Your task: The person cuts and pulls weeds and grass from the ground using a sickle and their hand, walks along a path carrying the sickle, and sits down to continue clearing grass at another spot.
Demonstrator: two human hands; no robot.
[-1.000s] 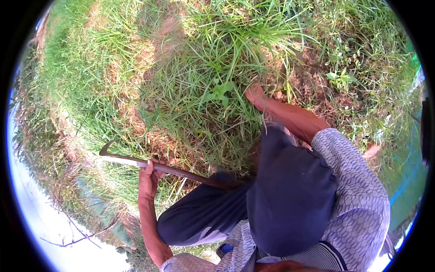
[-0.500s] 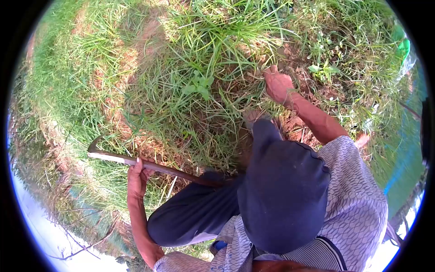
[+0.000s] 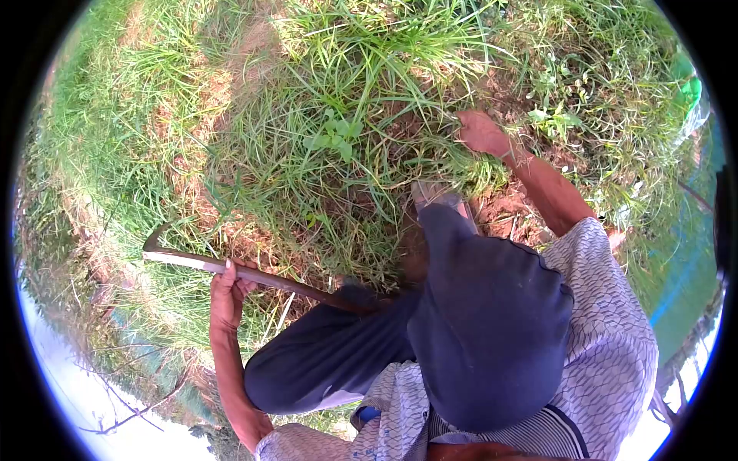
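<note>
My left hand point(image 3: 228, 288) is closed around the shaft of a sickle point(image 3: 288, 285). The tool's hooked dark blade points left, and the shaft's other end reaches my bent left leg. My right hand point(image 3: 484, 135) is a closed fist low in the grass point(image 3: 430, 146), beside bare reddish soil. Blades stick out by its fingers, though what lies inside the fist is partly hidden. A small broad-leaved plant point(image 3: 336, 137) grows to the left of this hand, and another leafy weed point(image 3: 555, 121) to its right.
My right knee point(image 3: 488, 330) in dark blue trousers is bent up in front of me, with the foot point(image 3: 438, 196) on the ground. Loose reddish soil point(image 3: 507, 211) lies beside that foot. Green netting point(image 3: 688, 288) and a green plastic piece point(image 3: 689, 92) are at the right edge.
My right hand has shifted slightly right and down, still closed. My left hand and the sickle have moved a little to the left.
</note>
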